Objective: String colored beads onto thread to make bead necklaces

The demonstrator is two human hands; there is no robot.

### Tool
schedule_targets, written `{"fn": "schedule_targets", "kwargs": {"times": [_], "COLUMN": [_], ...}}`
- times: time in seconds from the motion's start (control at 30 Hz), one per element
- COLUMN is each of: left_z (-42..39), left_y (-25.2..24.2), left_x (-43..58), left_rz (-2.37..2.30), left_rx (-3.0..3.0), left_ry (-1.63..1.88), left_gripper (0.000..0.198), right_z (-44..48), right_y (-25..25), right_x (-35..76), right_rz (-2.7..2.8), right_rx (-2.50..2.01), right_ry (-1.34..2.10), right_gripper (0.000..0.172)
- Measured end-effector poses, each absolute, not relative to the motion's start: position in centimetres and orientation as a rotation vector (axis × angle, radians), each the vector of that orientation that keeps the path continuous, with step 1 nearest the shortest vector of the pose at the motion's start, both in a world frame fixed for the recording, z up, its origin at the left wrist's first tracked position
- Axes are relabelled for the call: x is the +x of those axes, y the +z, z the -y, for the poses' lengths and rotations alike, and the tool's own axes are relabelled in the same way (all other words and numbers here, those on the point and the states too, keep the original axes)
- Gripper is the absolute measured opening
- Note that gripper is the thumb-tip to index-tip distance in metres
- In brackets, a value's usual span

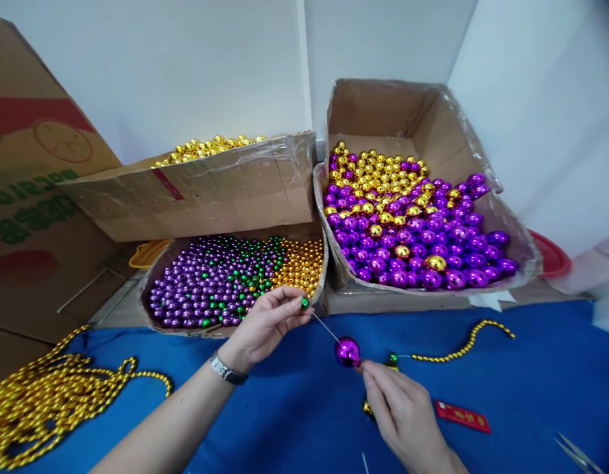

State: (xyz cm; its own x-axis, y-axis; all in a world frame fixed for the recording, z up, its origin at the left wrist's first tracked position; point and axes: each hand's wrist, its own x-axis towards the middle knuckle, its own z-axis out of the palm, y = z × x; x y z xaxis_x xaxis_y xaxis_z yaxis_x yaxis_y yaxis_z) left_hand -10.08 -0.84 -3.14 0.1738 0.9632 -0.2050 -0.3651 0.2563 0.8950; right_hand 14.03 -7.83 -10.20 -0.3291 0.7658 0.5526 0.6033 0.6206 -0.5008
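My left hand (274, 322), wearing a metal watch, pinches a small green bead (305, 303) between thumb and fingertips. A thin, straight needle or wire (326, 327) runs from that bead down to a large shiny purple bead (347, 351). At the lower end of the purple bead, my right hand (400, 401) is closed in a pinch; its fingers hide what else they grip there. Behind this hand, partly covered, are another green bead (394, 357) and a gold bead (367, 408). A thread links that green bead to a short gold bead string (462, 352).
An open carton (524, 260) holds large purple and gold beads. Another carton (195, 332) has small purple, green and gold ones, with a gold-filled box (235, 191) above. Gold bead strands (52, 401), a red packet (463, 417) and scissors tips (575, 451) lie on blue cloth (284, 421).
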Motion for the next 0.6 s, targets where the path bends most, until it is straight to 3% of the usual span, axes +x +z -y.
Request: {"fn": "schedule_targets", "kwargs": {"times": [0.6], "left_z": [1.1], "left_y": [-2.1], "left_x": [-7.7], "left_rz": [-0.952], "left_rx": [0.927], "left_ry": [1.126], "left_gripper": [0.018], "right_z": [8.2], "right_y": [-10.1], "right_x": [15.1], "right_rz": [2.046], "right_rx": [-1.117], "right_ry": [0.206], "right_gripper": [0.024]}}
